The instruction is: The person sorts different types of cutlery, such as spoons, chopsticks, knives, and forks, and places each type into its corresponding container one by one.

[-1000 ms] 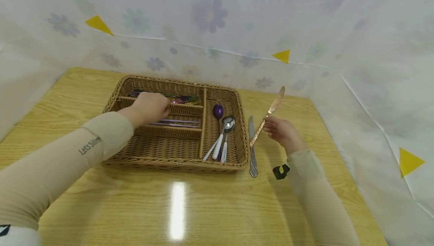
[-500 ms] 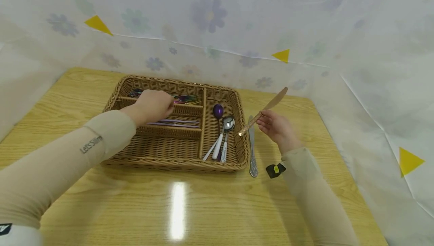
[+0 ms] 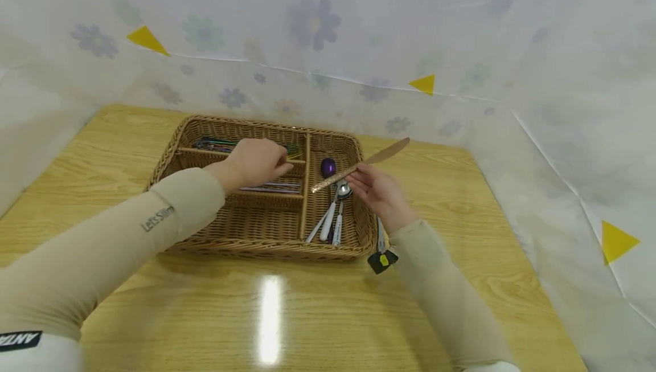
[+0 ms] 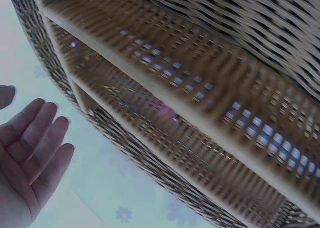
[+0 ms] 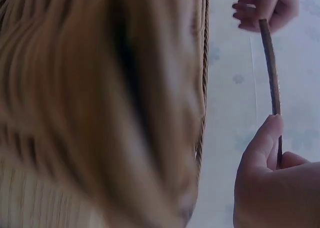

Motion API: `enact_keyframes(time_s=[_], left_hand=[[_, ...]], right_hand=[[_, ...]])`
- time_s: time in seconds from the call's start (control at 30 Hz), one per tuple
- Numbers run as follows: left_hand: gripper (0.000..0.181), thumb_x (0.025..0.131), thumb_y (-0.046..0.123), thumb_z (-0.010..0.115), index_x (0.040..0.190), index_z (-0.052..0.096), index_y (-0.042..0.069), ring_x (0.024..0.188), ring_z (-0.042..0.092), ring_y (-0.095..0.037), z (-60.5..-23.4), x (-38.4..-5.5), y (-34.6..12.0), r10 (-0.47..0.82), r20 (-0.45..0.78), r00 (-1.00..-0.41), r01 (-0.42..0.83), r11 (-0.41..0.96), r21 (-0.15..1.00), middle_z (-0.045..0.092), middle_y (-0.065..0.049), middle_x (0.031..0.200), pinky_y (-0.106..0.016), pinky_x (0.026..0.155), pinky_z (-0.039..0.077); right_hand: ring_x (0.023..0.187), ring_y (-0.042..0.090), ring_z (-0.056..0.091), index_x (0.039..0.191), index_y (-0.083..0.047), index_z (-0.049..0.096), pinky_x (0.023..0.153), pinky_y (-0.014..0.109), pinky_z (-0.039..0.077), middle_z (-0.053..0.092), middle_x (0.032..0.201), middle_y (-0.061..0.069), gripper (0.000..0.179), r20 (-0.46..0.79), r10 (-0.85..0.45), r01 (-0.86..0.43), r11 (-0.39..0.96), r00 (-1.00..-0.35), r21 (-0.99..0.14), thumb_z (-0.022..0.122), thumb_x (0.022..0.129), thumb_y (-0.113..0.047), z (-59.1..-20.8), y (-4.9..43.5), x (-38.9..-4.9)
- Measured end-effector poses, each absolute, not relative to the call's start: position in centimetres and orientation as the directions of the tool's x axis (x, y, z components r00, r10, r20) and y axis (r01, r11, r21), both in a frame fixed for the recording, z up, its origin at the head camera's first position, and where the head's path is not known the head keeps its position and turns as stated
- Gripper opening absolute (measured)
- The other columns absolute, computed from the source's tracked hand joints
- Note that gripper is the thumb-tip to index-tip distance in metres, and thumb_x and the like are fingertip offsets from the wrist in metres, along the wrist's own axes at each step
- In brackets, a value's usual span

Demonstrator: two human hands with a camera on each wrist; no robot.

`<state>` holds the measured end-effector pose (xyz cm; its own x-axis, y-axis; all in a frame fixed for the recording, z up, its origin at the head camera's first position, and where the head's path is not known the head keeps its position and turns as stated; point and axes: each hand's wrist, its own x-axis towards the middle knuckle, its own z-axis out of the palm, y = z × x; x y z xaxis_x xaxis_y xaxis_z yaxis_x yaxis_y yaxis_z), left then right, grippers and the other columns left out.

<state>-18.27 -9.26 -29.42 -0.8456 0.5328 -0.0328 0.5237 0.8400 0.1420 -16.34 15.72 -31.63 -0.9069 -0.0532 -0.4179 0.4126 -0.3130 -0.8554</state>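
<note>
My right hand (image 3: 378, 194) pinches a table knife (image 3: 353, 168) with a textured copper-gold handle between thumb and fingers. The knife is held above the basket's right compartment, blade pointing up and right, handle end towards my left hand. My left hand (image 3: 258, 162) hovers over the upper left compartments. In the left wrist view its fingers (image 4: 49, 143) are loosely extended and hold nothing. The wicker basket (image 3: 266, 246) lies under both hands. A purple spoon (image 3: 328, 167) and several white-handled utensils (image 3: 329, 223) sit in its right compartment, partly hidden by the right hand and knife.
Purple chopstick-like sticks (image 3: 271, 188) lie in a middle compartment, with colourful cutlery (image 3: 215, 143) in the back one. A second, silver knife (image 3: 380, 234) lies on the wooden table (image 3: 461, 235) right of the basket, mostly hidden by the right wrist. A flowered curtain hangs behind.
My right hand has carried the copper-gold knife left from beside the basket to over its right compartment, tilting it flatter. My left hand has moved right, towards the knife's handle end.
</note>
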Motion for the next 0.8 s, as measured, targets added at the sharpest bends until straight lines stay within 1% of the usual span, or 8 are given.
enact_keyframes(time_s=[0.1,0.17,0.27,0.33,0.47,0.57,0.67,0.8], left_hand=[[0.031,0.096,0.037,0.050,0.088,0.067,0.012,0.057,0.057,-0.013,-29.4,-18.0,-8.4,0.552,-0.009,-0.834,0.543,0.822,0.173,0.065,-0.002,0.072,-0.029,0.050,0.045],[0.034,0.095,0.041,0.050,0.095,0.069,0.013,0.062,0.060,-0.012,-29.3,-17.8,-7.9,0.569,0.006,-0.822,0.560,0.807,0.185,0.068,-0.001,0.079,-0.031,0.056,0.050],[0.034,0.093,0.045,0.052,0.094,0.069,0.015,0.063,0.060,-0.011,-29.3,-17.7,-7.2,0.596,0.010,-0.803,0.584,0.785,0.207,0.068,0.001,0.080,-0.032,0.058,0.051],[0.033,0.092,0.045,0.055,0.092,0.068,0.015,0.061,0.060,-0.011,-29.4,-17.6,-6.8,0.604,0.006,-0.797,0.591,0.778,0.210,0.068,0.001,0.079,-0.031,0.057,0.051],[0.032,0.089,0.042,0.060,0.100,0.069,0.013,0.068,0.064,-0.011,-29.6,-17.5,-6.3,0.609,0.003,-0.793,0.595,0.773,0.221,0.071,0.000,0.088,-0.031,0.061,0.053],[0.031,0.089,0.037,0.062,0.106,0.069,0.013,0.075,0.066,-0.012,-29.8,-17.5,-6.0,0.618,0.007,-0.786,0.603,0.764,0.228,0.072,-0.001,0.093,-0.031,0.065,0.054],[0.028,0.089,0.033,0.064,0.107,0.069,0.012,0.072,0.065,-0.012,-29.8,-17.4,-5.8,0.629,0.008,-0.777,0.615,0.757,0.223,0.071,-0.002,0.091,-0.030,0.062,0.054],[0.026,0.090,0.030,0.063,0.107,0.068,0.012,0.065,0.063,-0.010,-29.8,-17.4,-5.6,0.624,0.007,-0.781,0.611,0.761,0.219,0.070,-0.001,0.086,-0.028,0.057,0.052]], right_hand=[[0.079,0.012,0.063,0.120,0.000,0.048,0.100,0.029,0.044,0.065,0.077,0.002,0.024,-0.427,-0.032,0.412,-0.341,-0.904,-0.845,0.038,0.100,-0.012,-31.7,14.6,-16.4],[0.089,0.018,0.064,0.123,0.000,0.047,0.104,0.032,0.041,0.065,0.078,0.003,0.027,-0.434,-0.023,0.412,-0.360,-0.901,-0.837,0.039,0.100,-0.011,-31.8,14.0,-16.5],[0.110,0.028,0.059,0.125,0.002,0.046,0.101,0.032,0.044,0.066,0.077,0.003,0.029,-0.440,-0.008,0.411,-0.376,-0.898,-0.831,0.041,0.100,-0.011,-31.9,13.4,-16.5],[0.118,0.029,0.055,0.127,0.002,0.046,0.095,0.029,0.048,0.066,0.076,0.003,0.031,-0.441,-0.006,0.411,-0.374,-0.897,-0.831,0.041,0.100,-0.012,-32.0,13.1,-16.5],[0.099,0.023,0.064,0.124,0.002,0.047,0.082,0.023,0.053,0.066,0.075,0.002,0.029,-0.439,-0.015,0.414,-0.366,-0.898,-0.834,0.042,0.100,-0.012,-32.0,12.6,-16.4],[0.082,0.014,0.065,0.119,0.001,0.049,0.078,0.022,0.053,0.066,0.075,0.002,0.025,-0.434,-0.032,0.414,-0.372,-0.900,-0.831,0.041,0.100,-0.012,-31.9,12.4,-16.2],[0.077,0.012,0.065,0.120,0.001,0.049,0.079,0.021,0.052,0.066,0.075,0.002,0.025,-0.425,-0.047,0.411,-0.371,-0.904,-0.833,0.040,0.100,-0.012,-31.8,12.0,-16.0],[0.078,0.011,0.065,0.133,0.002,0.043,0.079,0.020,0.052,0.066,0.076,0.000,0.036,-0.414,-0.066,0.409,-0.359,-0.908,-0.839,0.039,0.101,-0.012,-31.6,11.6,-15.6]])
